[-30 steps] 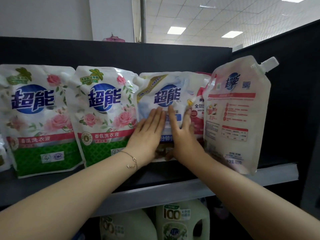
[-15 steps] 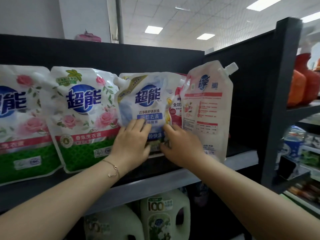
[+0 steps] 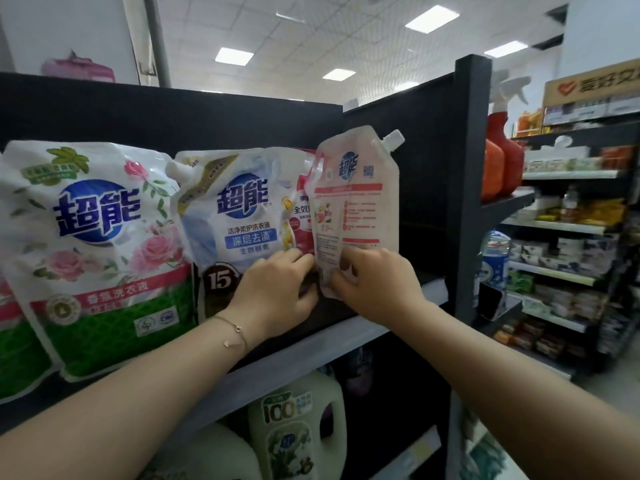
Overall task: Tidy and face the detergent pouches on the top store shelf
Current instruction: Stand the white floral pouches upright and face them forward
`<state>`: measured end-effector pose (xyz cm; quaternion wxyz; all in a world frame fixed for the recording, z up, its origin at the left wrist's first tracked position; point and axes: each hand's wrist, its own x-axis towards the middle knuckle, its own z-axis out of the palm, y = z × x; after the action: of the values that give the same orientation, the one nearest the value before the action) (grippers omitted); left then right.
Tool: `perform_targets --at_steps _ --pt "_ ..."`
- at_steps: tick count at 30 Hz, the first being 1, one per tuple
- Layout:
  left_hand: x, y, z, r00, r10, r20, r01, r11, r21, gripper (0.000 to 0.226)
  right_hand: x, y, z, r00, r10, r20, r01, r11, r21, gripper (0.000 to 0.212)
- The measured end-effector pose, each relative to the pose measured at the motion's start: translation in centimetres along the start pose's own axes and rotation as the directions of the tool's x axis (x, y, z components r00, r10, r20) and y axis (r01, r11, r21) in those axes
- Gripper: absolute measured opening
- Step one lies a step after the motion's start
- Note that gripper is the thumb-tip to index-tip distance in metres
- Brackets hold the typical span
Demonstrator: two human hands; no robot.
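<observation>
- Far left of the blue pouch (image 3: 239, 216), a rose pouch (image 3: 100, 244) stands on the top shelf (image 3: 329, 344) with its front label facing out. It touches the blue pouch's left edge.
- The blue pouch itself stands upright near the middle of the shelf, label forward, spout at its upper left corner.
- Directly below it, on the next shelf down, sit pale jugs (image 3: 294, 427).
- Over the blue pouch's lower right corner lies the left hand (image 3: 273, 289), a thin bracelet (image 3: 235, 330) on its wrist. Its fingers are bent, the tips reaching the next pouch's edge; whether they pinch anything I cannot tell.
- Just right of the blue pouch and partly behind it, a red pouch (image 3: 301, 216) peeks out.
- Further right stands the back-facing pouch (image 3: 353, 202), printed back outward and spout at upper right, covering the red one's right side.
- The right hand (image 3: 377, 282) grips its lower part, fingers curled on the face and thumb at the lower left.
- Well right of the blue pouch, on another rack, stand red spray bottles (image 3: 498, 168).
</observation>
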<state>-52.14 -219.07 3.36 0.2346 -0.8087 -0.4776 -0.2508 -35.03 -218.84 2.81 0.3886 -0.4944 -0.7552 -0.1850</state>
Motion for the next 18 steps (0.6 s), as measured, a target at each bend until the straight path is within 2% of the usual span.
perform_targets --at_steps 4,6,10,15,18 --pt "0.5 1.2 1.0 0.994 -0.105 0.007 0.104 0.978 -0.178 0.033 -1.3 2.0 -0.7 0.994 0.084 -0.074 -0.084 0.996 0.005 0.031" --pt "0.7 2.1 1.7 0.99 -0.138 0.033 0.142 0.962 -0.235 0.036 -1.7 3.4 -0.7 0.989 0.081 -0.12 -0.081 0.997 0.006 0.035" --pt "2.1 3.5 2.6 0.975 -0.194 0.11 0.22 0.916 -0.335 0.059 -1.3 5.9 -0.6 0.972 0.093 -0.214 -0.067 0.99 0.125 0.038" --pt "4.5 6.2 4.5 0.94 -0.336 0.057 0.315 0.79 -0.527 0.089 -0.1 8.4 0.4 0.988 0.138 -0.069 -0.11 0.943 0.315 0.034" --pt "6.2 7.2 5.7 0.895 -0.445 -0.024 0.374 0.778 -0.505 0.105 0.4 9.8 0.9 0.999 0.003 0.037 -0.019 0.904 0.427 0.029"
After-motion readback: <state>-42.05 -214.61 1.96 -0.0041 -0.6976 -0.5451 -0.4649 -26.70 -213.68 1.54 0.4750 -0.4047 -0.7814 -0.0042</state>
